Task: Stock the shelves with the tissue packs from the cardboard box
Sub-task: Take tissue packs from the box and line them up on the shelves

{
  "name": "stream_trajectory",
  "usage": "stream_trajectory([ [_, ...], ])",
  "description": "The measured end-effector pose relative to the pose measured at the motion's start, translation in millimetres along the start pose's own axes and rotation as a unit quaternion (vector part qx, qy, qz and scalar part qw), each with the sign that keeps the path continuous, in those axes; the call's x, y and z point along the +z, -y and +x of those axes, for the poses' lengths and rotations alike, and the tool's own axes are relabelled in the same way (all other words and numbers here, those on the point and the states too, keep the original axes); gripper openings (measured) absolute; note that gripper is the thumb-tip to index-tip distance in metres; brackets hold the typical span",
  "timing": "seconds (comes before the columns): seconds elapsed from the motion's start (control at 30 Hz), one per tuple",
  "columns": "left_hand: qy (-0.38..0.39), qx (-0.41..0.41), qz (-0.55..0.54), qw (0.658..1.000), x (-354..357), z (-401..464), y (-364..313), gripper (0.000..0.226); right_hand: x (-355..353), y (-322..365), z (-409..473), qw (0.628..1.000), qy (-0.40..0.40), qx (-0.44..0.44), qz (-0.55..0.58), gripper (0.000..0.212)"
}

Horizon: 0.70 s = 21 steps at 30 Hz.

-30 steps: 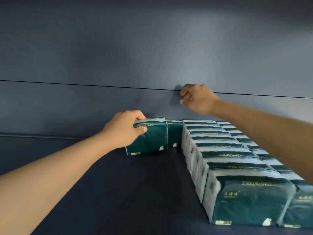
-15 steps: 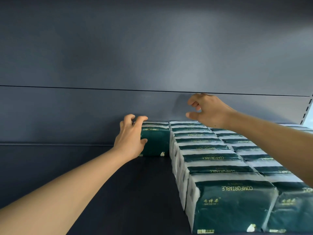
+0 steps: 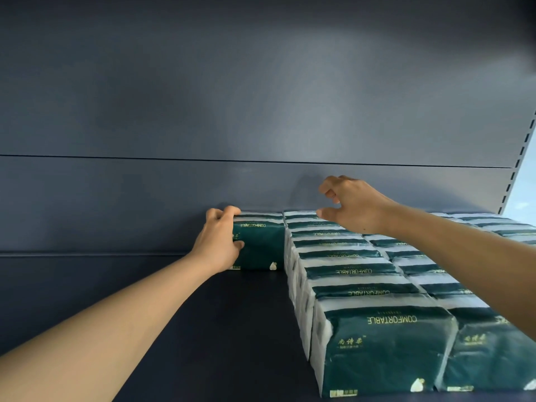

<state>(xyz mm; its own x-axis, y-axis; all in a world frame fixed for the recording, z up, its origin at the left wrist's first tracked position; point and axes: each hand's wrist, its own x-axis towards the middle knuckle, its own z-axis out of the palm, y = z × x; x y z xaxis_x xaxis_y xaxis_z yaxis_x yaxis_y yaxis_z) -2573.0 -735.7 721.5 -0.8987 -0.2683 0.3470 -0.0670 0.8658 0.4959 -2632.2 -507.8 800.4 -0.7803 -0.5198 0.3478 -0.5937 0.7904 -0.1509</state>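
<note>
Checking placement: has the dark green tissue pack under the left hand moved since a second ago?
Yes. The dark green tissue pack slid right and straightened, closing its gap to the packed row of tissue packs; left hand holds it.

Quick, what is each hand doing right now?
Left hand: grips the dark green plastic-wrapped tissue pack standing at the back of the shelf.
Right hand: holds nothing, fingers loosely curled above the rows of packs.

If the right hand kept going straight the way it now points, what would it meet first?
Probably the shelf's back panel. The right hand hovers above the rear tissue packs, its fingers aimed at the panel, with nothing visible between; depth is hard to judge.
</note>
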Motion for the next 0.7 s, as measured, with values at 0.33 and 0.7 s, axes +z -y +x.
stream_trajectory([
  [0.33,-0.006,-0.011,-0.008,1.000,-18.1,-13.2,-3.4,0.066,-7.8,2.8,-14.1,1.000,-0.006,0.024,0.009,0.051],
  [0.7,-0.040,0.048,0.000,0.998,-95.9,-69.5,-33.2,0.045,-58.2,61.4,-88.2,0.997,-0.076,0.017,0.022,0.047],
])
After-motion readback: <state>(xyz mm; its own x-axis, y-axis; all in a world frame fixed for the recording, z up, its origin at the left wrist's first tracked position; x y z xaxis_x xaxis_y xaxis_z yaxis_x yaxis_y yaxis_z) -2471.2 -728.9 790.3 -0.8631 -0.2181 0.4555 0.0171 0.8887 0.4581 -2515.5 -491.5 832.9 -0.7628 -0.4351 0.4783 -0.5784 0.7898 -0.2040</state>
